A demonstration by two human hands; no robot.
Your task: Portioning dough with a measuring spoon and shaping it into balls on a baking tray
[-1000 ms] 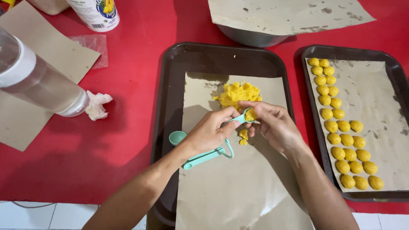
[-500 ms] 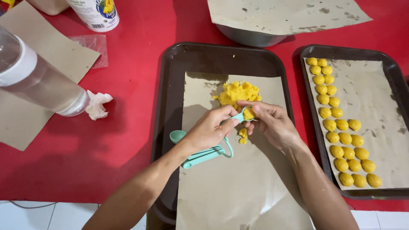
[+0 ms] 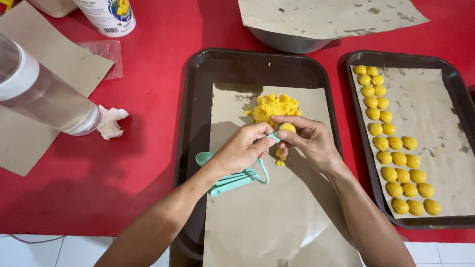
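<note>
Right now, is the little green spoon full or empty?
Full. The small spoon between the left hand and right hand shows a yellow dough mound filling its bowl.

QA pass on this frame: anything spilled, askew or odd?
Minor only. A few yellow crumbs lie loose on the paper below the hands, apart from the dough pile. A crumpled tissue sits on the red table. Nothing looks damaged.

A home kitchen or small baking corner; a table under a red cloth carries two dark baking trays lined with brown paper; rows of small yellow dough balls fill the right tray; teal measuring spoons, a covered metal bowl and a clear bottle stand about; white tiles show below.
</note>
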